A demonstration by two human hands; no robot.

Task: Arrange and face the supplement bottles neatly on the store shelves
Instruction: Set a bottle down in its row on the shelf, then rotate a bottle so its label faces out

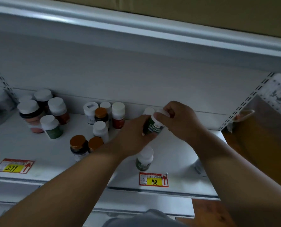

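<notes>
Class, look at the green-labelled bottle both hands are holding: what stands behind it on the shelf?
Behind the held green bottle only a white cap shows, near the back wall. The bottle under that cap is covered by the left hand, right hand and the held bottle.

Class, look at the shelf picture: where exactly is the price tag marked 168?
In the head view, the 168 price tag sits on the shelf's front edge, right of centre, just below a standing green-label bottle and between the person's forearms.
</notes>
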